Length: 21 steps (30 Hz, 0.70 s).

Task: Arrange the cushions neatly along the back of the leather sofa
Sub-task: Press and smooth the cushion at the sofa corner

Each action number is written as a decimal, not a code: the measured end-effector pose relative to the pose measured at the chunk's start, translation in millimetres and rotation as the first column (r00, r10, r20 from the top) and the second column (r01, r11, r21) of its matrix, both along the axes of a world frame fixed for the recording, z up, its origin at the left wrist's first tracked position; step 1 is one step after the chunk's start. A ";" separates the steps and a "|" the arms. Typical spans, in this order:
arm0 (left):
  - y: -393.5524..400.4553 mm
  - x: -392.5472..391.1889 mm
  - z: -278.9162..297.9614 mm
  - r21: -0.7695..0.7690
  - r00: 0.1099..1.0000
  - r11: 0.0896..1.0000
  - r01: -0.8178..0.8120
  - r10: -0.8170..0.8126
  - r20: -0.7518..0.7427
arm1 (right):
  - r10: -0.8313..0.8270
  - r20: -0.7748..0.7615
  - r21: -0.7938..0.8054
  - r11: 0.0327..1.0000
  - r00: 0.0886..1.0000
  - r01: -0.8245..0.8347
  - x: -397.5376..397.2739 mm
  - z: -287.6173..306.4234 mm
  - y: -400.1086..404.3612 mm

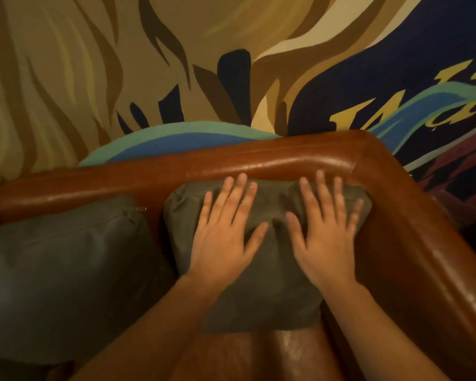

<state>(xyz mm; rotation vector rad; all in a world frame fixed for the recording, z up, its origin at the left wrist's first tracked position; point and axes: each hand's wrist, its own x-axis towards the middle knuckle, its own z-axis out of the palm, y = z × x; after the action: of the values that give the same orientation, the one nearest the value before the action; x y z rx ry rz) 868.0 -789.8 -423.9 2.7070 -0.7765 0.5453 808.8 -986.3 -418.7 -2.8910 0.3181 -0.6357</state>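
A grey-green cushion (272,292) leans against the back of the brown leather sofa (231,163), tucked into its right corner. My left hand (226,232) lies flat on the cushion's upper left part, fingers straight and spread. My right hand (327,235) lies flat on its upper right part, fingertips near the sofa's top edge. A second, larger grey cushion (66,270) with a zip along its top stands to the left, also against the backrest, with a narrow gap between the two.
The sofa's right armrest (429,270) runs down the right side, close to the cushion. A bare patch of seat (286,353) shows below the cushion. Behind the sofa is a painted mural wall (176,64).
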 end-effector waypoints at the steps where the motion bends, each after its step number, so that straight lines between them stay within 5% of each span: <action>1: 5.0 -3.3 0.9 -0.018 0.999 1.000 0.010 -0.009 0.036 | -0.021 0.070 -0.031 0.999 0.997 0.023 -9.0 2.7 -3.9; 3: 17.3 -4.6 -5.5 0.047 0.999 0.999 0.010 -0.012 0.040 | -0.032 0.066 -0.061 0.998 0.997 0.036 -19.3 -1.8 -6.3; 6: 20.0 6.9 -22.6 0.186 0.993 0.981 -0.047 0.067 -0.102 | -0.071 -0.203 -0.061 0.996 0.977 0.060 -12.9 -20.8 -5.8; 12: 7.1 16.9 -20.7 0.197 0.979 0.976 -0.095 0.127 -0.157 | -0.033 -0.348 0.004 0.999 0.937 0.037 10.1 -18.0 -23.5; 14: 10.5 14.1 -6.2 0.104 0.986 0.990 -0.099 0.111 -0.126 | -0.032 -0.306 0.060 0.997 0.952 0.052 9.9 -3.2 -16.0; 18: 22.4 6.0 4.3 -0.042 0.994 0.997 -0.058 0.062 0.093 | 0.025 0.060 -0.045 0.999 0.998 -0.022 7.8 10.8 15.4; 21: 33.0 10.0 -11.6 0.077 0.997 0.995 -0.070 0.071 -0.012 | 0.103 -0.091 -0.077 0.991 0.991 -0.110 12.3 -6.6 35.3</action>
<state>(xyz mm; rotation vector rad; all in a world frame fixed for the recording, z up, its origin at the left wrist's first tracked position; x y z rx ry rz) 877.9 -756.8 -435.5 2.8148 -0.7148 0.5205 821.1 -951.0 -425.3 -2.9954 0.1508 -0.5186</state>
